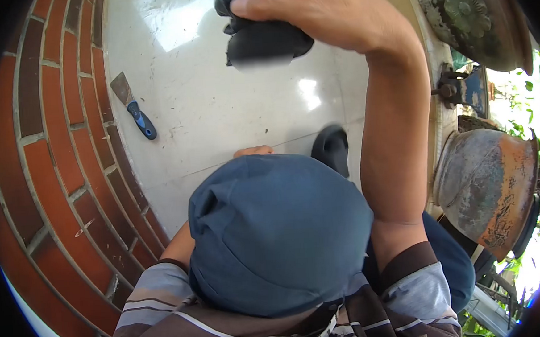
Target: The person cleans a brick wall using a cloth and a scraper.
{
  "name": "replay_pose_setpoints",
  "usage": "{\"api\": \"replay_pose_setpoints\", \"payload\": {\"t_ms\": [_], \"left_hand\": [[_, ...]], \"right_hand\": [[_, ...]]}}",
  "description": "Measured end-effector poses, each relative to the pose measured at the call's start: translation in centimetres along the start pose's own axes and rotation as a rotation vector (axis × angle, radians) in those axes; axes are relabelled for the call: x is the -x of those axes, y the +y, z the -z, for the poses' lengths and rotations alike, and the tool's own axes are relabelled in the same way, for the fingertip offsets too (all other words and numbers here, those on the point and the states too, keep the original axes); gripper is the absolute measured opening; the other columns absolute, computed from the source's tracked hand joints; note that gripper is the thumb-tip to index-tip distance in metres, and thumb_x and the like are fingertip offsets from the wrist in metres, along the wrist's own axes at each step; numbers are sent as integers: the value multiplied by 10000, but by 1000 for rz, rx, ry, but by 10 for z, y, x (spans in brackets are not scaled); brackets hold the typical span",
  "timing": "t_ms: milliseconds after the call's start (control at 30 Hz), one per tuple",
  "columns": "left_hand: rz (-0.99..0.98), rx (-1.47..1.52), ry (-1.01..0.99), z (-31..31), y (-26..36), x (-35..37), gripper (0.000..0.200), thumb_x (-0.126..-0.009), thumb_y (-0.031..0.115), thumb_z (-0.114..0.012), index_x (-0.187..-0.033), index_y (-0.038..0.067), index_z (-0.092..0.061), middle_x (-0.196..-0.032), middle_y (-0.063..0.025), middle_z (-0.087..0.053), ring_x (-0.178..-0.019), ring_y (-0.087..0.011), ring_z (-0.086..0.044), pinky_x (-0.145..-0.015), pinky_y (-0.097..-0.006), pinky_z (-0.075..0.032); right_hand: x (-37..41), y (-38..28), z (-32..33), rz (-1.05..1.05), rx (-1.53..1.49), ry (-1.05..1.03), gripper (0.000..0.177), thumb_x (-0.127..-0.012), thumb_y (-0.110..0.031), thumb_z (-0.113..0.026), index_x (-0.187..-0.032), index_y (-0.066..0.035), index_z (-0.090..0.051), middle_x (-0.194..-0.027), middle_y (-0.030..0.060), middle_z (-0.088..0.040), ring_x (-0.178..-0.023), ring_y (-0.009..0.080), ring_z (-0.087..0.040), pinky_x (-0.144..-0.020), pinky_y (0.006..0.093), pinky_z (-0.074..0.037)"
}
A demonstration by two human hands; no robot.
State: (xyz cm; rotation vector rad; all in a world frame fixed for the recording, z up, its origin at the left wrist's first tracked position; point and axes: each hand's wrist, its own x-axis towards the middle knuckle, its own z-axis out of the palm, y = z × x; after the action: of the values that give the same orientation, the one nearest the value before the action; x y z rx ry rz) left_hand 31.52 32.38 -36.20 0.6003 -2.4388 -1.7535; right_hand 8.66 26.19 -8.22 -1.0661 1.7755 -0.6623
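My right hand (300,9) reaches out ahead, low over the pale floor, with thumb and fingers closed round a black object (268,42). That object is bulky and rounded; its lower edge fades into a blur, so its kind cannot be made out. Only a small part of my left hand (253,151) shows beyond the dark blue cap (280,229), near the floor. The cap hides the rest of it, and whether it holds anything cannot be seen. Off to the left lies a putty knife (137,115) with a blue and black handle, apart from both hands.
A red brick wall (65,162) runs along the left. The shiny pale floor (217,110) carries small dark specks. A black shoe (334,149) is beside the cap. Weathered pots (484,186) and a rusty metal fitting (457,89) line the right side, with plants behind.
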Motion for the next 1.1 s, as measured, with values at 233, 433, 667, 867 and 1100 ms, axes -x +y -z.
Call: {"api": "replay_pose_setpoints", "payload": {"t_ms": [233,433,667,867,1100], "left_hand": [[-88,-93,102,-9,-13,3,69,-850,90,-691,-823,27,-702,-607,-100,-623,-507,-201,-601,-491,-316,-456],[-222,-198,199,-24,-34,5,56,-834,70,-703,-801,24,-699,-590,-92,-615,-490,-194,-597,-470,-304,-447],[-238,-283,246,-27,-28,4,50,-818,74,-705,-777,48,-695,-570,-77,-600,-463,-197,-572,-454,-294,-443],[-47,-153,415,-21,-28,29,62,-882,61,-706,-861,2,-713,-592,3,-590,-501,-46,-491,-465,-222,-368],[352,208,504,4,-4,80,115,-913,77,-671,-840,-3,-708,-625,1,-603,-551,-54,-522,-511,-223,-385]], "right_hand": [[-22,-41,17,12,697,-328,300,-888,-180,-451,-907,10,-682,-860,154,-698,-779,262,-652,-712,389,-505],[-39,40,-28,-180,1210,-327,319,-920,-245,-523,-1009,-10,-719,-955,128,-713,-864,281,-675,-772,421,-527],[-21,111,-7,-114,1007,-310,359,-887,-210,-456,-1065,-43,-719,-1062,138,-704,-939,308,-654,-808,434,-497],[-22,128,7,-157,999,-332,368,-883,-197,-460,-1118,-49,-700,-1079,146,-701,-957,312,-654,-838,420,-500],[-49,132,0,-236,836,-393,370,-853,-112,-439,-1112,-6,-682,-1071,188,-704,-900,306,-675,-852,434,-521]]}}
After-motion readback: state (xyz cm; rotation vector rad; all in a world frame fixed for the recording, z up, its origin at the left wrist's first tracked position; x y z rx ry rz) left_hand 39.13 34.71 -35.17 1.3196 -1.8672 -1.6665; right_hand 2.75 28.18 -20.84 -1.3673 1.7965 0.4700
